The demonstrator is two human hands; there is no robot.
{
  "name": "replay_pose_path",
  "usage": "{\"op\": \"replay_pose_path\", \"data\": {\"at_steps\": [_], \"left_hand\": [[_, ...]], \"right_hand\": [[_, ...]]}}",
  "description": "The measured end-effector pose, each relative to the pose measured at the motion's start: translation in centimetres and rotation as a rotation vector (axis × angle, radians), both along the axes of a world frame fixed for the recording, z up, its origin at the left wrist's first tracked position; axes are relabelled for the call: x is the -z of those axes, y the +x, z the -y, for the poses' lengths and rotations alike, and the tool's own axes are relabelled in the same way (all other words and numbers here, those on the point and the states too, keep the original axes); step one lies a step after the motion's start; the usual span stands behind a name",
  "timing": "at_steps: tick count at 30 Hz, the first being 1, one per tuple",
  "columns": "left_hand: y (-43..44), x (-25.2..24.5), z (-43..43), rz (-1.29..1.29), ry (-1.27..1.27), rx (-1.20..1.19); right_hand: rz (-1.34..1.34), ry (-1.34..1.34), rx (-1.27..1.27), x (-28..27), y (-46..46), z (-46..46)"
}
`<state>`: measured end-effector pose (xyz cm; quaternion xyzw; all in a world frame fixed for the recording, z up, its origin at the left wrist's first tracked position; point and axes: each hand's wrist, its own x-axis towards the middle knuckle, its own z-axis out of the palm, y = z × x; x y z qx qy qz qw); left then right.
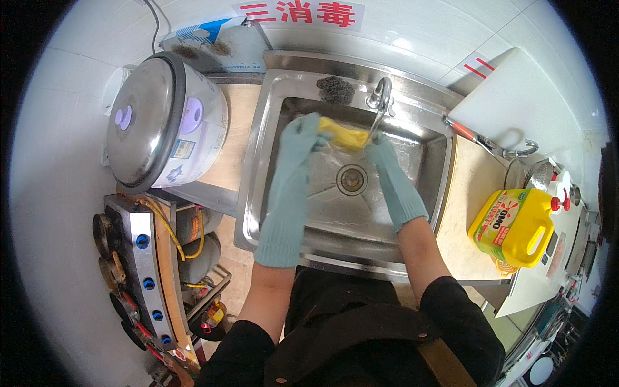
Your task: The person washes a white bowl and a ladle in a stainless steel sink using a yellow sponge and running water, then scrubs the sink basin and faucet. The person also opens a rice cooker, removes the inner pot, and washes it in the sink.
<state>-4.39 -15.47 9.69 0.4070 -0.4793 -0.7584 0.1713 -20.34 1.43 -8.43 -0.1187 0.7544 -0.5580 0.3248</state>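
Observation:
Both my hands wear long pale teal gloves. My left hand [304, 130] grips one end of a yellow cloth [344, 134], and my right hand [379, 145] has the other end. Stretched between them, the cloth hangs over the stainless steel sink [372, 232], just left of the running faucet [383, 94]. A thin stream of water falls beside my right hand. Below the cloth the round drain [351, 179] shows in the wet basin floor. My fingertips are partly hidden by the cloth and blurred.
A dark steel-wool scourer [335, 90] lies on the sink's back ledge. At left stands a large lidded pot-like cooker [167, 121], above a gas stove [145, 271] with pans. A yellow OMO detergent jug [515, 227], an orange-handled knife [466, 131] and a white board [520, 101] are at right.

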Motion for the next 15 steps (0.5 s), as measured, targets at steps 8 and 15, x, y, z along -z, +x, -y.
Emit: {"op": "replay_pose_path", "data": {"at_steps": [8, 15], "left_hand": [[-0.3, 13.2, -4.0, 0.491, -0.655, 0.283], [-8.5, 11.8, -6.8, -0.208, 0.344, 0.2]], "right_hand": [[0.222, -0.204, -0.196, -5.3, -1.0, -0.5], [0.512, -0.438, 0.071, -5.6, 0.3, -2.8]]}}
